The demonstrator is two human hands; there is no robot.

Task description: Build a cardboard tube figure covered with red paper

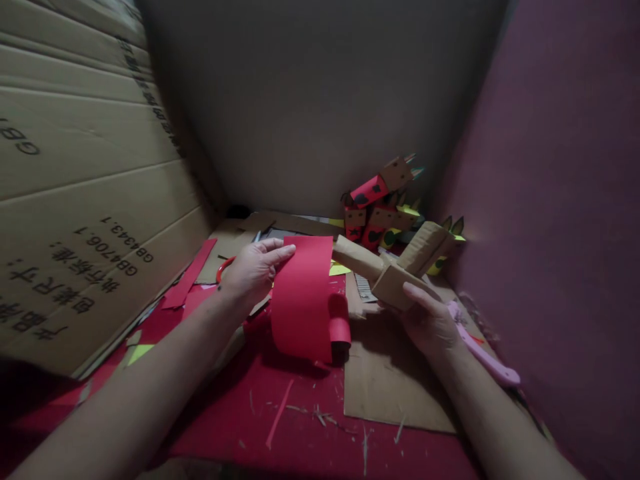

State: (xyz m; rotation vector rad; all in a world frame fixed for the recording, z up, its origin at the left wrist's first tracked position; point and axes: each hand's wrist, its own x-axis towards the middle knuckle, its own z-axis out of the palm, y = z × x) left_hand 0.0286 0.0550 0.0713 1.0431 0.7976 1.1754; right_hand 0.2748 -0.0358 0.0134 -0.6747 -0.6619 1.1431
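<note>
My left hand (257,267) pinches the upper left edge of a sheet of red paper (303,300), which hangs in a curve above the table. Just right of that sheet, a small red paper roll (340,325) stands by its lower edge. My right hand (430,317) is closed around a brown cardboard piece (397,283) made of a box-like base with two tubes sticking out of it. One tube points left toward the red sheet, the other up and to the right. The fingertips under the base are hidden.
A flat cardboard sheet (395,380) lies on the red table (240,427), among scraps. Several red and brown paper animals (370,193) are stacked at the back. A pink-handled tool (487,353) lies at right. A large carton (90,187) stands left; a pink wall (550,200) rises right.
</note>
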